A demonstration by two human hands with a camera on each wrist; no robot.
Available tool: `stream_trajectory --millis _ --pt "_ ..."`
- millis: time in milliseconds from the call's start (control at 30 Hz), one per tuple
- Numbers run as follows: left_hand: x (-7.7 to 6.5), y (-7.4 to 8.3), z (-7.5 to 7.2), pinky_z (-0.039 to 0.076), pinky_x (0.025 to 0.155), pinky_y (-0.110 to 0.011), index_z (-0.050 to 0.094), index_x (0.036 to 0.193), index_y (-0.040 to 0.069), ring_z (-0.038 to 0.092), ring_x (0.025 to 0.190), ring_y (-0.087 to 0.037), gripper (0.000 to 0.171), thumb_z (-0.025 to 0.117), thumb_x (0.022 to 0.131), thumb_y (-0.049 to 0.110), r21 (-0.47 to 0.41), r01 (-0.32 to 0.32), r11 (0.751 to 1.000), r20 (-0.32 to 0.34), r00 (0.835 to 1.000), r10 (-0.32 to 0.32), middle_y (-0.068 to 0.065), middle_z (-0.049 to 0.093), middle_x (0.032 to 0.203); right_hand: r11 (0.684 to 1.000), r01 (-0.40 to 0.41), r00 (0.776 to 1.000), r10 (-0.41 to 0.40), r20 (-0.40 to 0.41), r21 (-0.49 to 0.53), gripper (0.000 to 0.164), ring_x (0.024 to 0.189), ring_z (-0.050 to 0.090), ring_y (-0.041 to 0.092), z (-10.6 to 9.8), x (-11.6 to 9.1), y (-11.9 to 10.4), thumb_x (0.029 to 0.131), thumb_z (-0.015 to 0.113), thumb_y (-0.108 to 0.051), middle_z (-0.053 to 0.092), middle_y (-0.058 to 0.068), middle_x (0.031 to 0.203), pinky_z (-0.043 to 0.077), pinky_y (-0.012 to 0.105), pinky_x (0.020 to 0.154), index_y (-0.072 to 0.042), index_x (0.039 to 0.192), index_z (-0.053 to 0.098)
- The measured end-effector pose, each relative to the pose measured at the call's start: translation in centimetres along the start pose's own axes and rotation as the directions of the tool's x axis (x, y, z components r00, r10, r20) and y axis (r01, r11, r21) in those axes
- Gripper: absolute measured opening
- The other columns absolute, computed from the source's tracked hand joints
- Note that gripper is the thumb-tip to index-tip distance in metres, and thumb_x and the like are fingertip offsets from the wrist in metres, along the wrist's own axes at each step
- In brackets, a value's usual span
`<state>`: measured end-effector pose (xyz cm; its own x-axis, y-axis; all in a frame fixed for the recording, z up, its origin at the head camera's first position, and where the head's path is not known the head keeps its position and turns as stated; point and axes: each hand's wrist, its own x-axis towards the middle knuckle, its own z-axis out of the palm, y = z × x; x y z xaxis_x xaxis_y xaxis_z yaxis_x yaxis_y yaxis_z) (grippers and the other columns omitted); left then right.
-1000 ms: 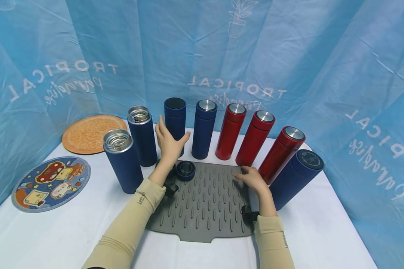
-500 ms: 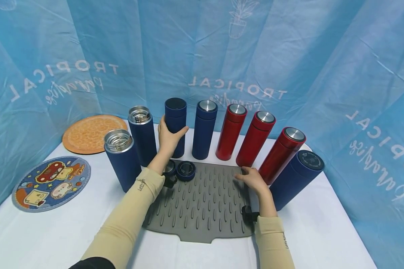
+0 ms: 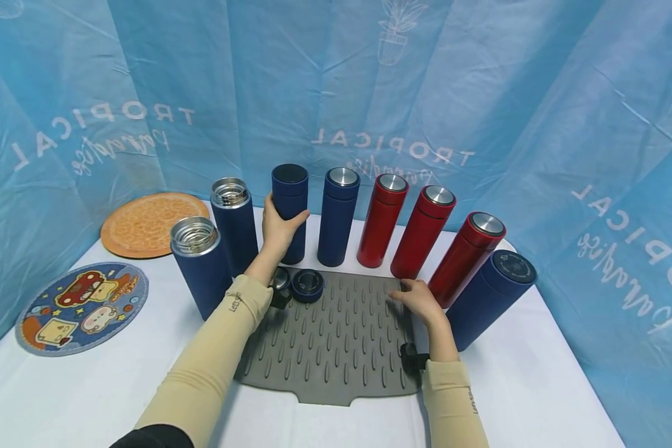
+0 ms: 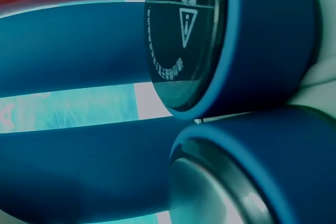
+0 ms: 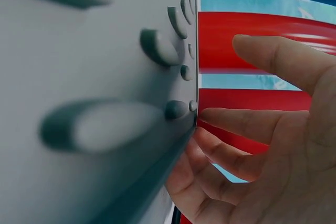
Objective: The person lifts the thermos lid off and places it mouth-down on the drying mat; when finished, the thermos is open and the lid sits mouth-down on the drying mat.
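Note:
My left hand (image 3: 277,235) grips a capped dark blue thermos bottle (image 3: 290,190) from its left side, thumb on the right. That bottle stands upright behind the grey ridged mat (image 3: 336,348). Two loose blue lids, a black-topped lid (image 3: 307,286) and a silver-topped lid (image 3: 280,279), lie on the mat's back left beside my left wrist. Both fill the right of the left wrist view, where the hand itself is not visible. My right hand (image 3: 420,300) rests at the mat's right edge, and the right wrist view shows its relaxed fingers (image 5: 236,121) by that edge.
Two lidless blue bottles, a rear one (image 3: 235,230) and a nearer one (image 3: 201,267), stand left of the mat. Right of the gripped bottle come a capped blue bottle (image 3: 338,224), several red bottles (image 3: 381,227) and another blue bottle (image 3: 481,305). Round mats (image 3: 151,227) lie far left.
My left hand has moved from beside the black-topped blue bottle onto it, and the fingers have closed round it. The right hand stays in place.

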<state>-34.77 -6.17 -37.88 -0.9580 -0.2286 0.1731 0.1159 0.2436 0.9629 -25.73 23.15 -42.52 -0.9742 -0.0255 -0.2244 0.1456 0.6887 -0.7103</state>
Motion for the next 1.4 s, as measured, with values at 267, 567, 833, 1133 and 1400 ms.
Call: stream_trajectory --millis 267,567,833,1133,1400 --pt "-0.5 -0.1 -0.1 0.029 0.104 -0.045 0.018 0.144 0.013 0.036 0.127 -0.03 0.087 0.073 0.078 0.029 -0.013 -0.02 1.0 -0.028 0.999 0.02 -0.014 0.034 0.141 1.0 0.006 1.0 -0.006 -0.002 0.007 0.06 0.122 0.043 0.04 0.0 0.1 0.1 0.087 0.059 -0.023 0.043 0.027 0.134 0.037 0.056 0.096 0.008 0.135 0.039" --pt "-1.1 0.1 -0.3 0.03 0.105 -0.043 0.022 0.143 0.015 0.037 0.127 -0.028 0.084 0.074 0.078 0.027 -0.003 -0.053 0.999 -0.036 0.998 0.053 -0.012 0.036 0.14 1.0 0.015 1.0 -0.015 -0.016 0.002 0.059 0.122 0.042 0.041 0.1 0.2 -0.2 0.086 0.059 -0.021 0.042 0.028 0.134 0.037 0.056 0.096 0.008 0.134 0.04" --pt "-2.3 1.7 -0.9 0.032 0.102 -0.042 0.029 0.14 0.016 0.041 0.124 -0.026 0.08 0.076 0.076 0.025 -0.072 -0.176 0.982 -0.048 0.984 0.173 -0.009 0.042 0.136 1.0 0.022 0.999 -0.022 -0.027 -0.006 0.06 0.123 0.042 0.042 0.1 0.1 -0.1 0.086 0.059 -0.021 0.042 0.028 0.135 0.037 0.057 0.095 0.008 0.134 0.04" --pt "-4.5 3.5 -1.8 0.038 0.097 -0.044 0.033 0.137 0.018 0.046 0.12 -0.024 0.075 0.076 0.076 0.022 -0.17 -0.235 0.957 0.005 0.971 0.239 -0.007 0.046 0.132 1.0 0.005 1.0 -0.005 -0.028 0.019 0.063 0.123 0.041 0.04 0.1 -0.1 -0.2 0.085 0.061 -0.022 0.04 0.026 0.137 0.036 0.057 0.097 0.005 0.137 0.038" --pt "-6.5 4.0 -2.3 0.037 0.097 -0.048 0.033 0.139 0.019 0.045 0.12 -0.026 0.076 0.076 0.076 0.017 -0.2 -0.243 0.949 0.116 0.956 0.269 -0.007 0.045 0.133 1.0 0.019 0.999 -0.019 -0.026 0.003 0.061 0.124 0.04 0.042 0.3 0.0 0.0 0.085 0.06 -0.022 0.039 0.027 0.136 0.036 0.057 0.096 0.006 0.136 0.039"
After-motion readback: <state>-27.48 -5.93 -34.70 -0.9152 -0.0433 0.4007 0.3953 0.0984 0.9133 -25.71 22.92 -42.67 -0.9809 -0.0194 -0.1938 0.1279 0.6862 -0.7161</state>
